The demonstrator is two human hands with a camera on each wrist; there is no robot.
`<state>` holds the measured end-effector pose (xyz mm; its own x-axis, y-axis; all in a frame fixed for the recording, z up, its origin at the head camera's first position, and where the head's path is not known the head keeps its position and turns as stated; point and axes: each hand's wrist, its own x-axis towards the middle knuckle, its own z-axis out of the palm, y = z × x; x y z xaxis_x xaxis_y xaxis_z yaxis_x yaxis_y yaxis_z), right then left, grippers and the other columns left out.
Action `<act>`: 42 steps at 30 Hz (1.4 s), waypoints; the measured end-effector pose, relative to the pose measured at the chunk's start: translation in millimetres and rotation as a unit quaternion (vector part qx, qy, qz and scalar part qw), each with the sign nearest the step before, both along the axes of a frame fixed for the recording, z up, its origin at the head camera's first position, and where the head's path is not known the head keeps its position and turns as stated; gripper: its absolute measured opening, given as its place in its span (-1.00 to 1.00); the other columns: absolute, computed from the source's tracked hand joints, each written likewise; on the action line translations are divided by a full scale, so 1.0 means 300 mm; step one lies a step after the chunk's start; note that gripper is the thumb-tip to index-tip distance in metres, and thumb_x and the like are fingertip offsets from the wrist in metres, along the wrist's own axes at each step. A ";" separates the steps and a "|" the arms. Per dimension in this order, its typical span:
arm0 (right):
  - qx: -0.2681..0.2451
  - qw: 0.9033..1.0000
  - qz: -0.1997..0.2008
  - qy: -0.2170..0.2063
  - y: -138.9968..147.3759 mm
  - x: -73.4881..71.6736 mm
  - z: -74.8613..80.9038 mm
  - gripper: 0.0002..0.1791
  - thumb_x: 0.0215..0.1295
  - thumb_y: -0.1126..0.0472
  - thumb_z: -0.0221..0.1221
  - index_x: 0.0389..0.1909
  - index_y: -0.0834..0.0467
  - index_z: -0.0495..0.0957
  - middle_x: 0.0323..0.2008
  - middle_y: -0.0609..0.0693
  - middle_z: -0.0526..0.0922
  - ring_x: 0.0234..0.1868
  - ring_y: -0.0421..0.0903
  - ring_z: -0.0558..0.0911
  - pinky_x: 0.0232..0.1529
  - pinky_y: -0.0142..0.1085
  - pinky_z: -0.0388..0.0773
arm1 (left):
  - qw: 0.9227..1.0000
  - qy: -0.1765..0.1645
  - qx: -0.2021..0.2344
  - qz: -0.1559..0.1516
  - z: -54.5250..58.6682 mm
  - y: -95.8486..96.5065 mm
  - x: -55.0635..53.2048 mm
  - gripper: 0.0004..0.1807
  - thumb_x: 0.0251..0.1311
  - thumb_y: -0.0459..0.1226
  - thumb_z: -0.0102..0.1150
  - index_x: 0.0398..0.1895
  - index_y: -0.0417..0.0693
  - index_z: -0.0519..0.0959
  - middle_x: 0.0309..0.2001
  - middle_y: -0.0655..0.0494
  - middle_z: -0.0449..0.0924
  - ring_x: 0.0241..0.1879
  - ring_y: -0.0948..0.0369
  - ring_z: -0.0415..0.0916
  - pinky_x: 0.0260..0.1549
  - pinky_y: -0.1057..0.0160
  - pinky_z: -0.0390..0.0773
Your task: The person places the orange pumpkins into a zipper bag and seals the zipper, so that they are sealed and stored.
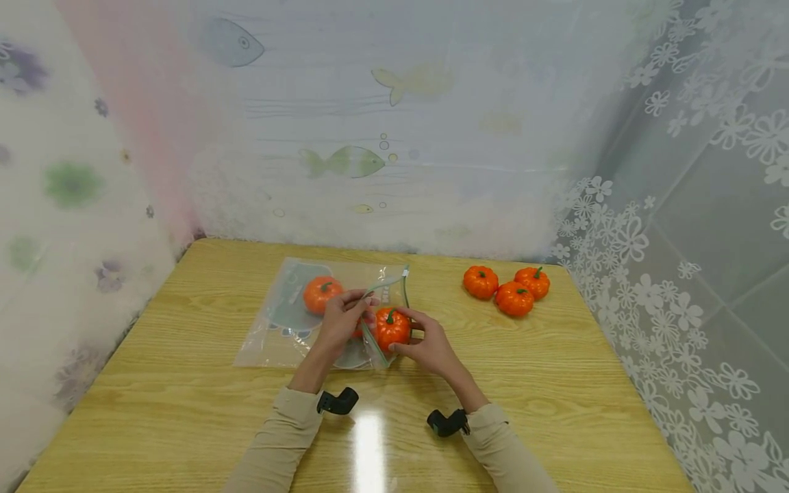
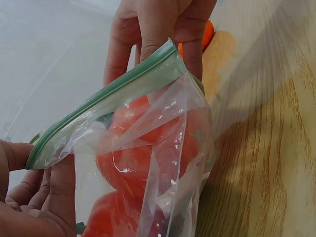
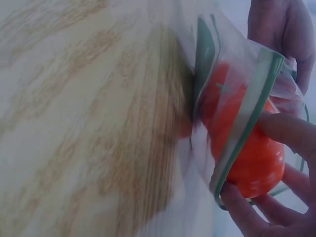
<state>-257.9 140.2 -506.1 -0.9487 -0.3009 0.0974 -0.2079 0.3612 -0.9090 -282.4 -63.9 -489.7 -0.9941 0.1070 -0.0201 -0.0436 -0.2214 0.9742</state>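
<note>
A clear zip bag point(image 1: 261, 349) with a green zip strip point(image 2: 106, 94) lies on the table, its mouth spread toward the right. My left hand point(image 1: 341, 320) pinches one lip of that mouth between thumb and fingers. In my right hand point(image 1: 430, 342) is a small orange toy pumpkin point(image 1: 394, 334) with a green stem, gripped at the mouth. The right wrist view shows this pumpkin point(image 3: 259, 160) partly behind the green strip, the fingers curled around its outer side. Inside the bag sits another pumpkin point(image 1: 320, 296); more orange shows under the left hand, partly hidden.
Three more pumpkins point(image 1: 514, 299) stand close together at the back right of the wooden table point(image 1: 524, 411). A patterned curtain with fish point(image 1: 345, 161) hangs behind the table, and flowered sheets flank both sides. Each wrist wears a black camera point(image 1: 448, 423).
</note>
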 end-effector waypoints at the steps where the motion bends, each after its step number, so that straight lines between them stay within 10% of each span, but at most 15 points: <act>1: 0.001 1.000 0.003 -0.002 -0.002 -0.003 0.000 -0.25 0.19 0.41 0.42 0.43 0.17 0.42 0.38 0.20 0.44 0.23 0.27 0.56 0.07 -0.04 0.71 | 1.000 -0.001 0.000 0.001 0.001 -0.001 -0.001 -0.64 0.54 -0.37 0.00 0.24 -0.47 0.46 0.01 -0.37 0.64 -0.52 0.32 0.59 -0.48 0.39 0.69; 18: 0.023 0.996 0.085 -0.025 -0.019 -0.025 0.016 -0.27 0.37 0.42 0.25 0.53 0.26 0.23 0.47 0.27 0.29 0.32 0.28 0.48 0.20 -0.02 0.63 | 1.000 -0.007 0.003 -0.011 0.000 -0.015 -0.020 -0.63 0.53 -0.35 0.04 0.25 -0.45 0.45 -0.02 -0.28 0.68 -0.45 0.34 0.63 -0.48 0.45 0.66; 42: -0.001 0.996 0.083 -0.025 -0.055 -0.050 -0.007 -0.33 0.34 0.47 0.26 0.45 0.24 0.36 0.42 0.28 0.37 0.27 0.33 0.53 0.09 -0.07 0.70 | 1.000 0.001 0.004 -0.012 -0.001 -0.012 -0.025 -0.63 0.54 -0.36 0.01 0.25 -0.46 0.43 0.04 -0.38 0.62 -0.45 0.31 0.63 -0.41 0.37 0.72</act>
<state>-272.9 123.9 -508.2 -0.8898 -0.4534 0.0523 -0.2190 0.3237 -0.9205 -290.0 -67.4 -490.1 -0.9913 0.1302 -0.0179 -0.0474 -0.2273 0.9727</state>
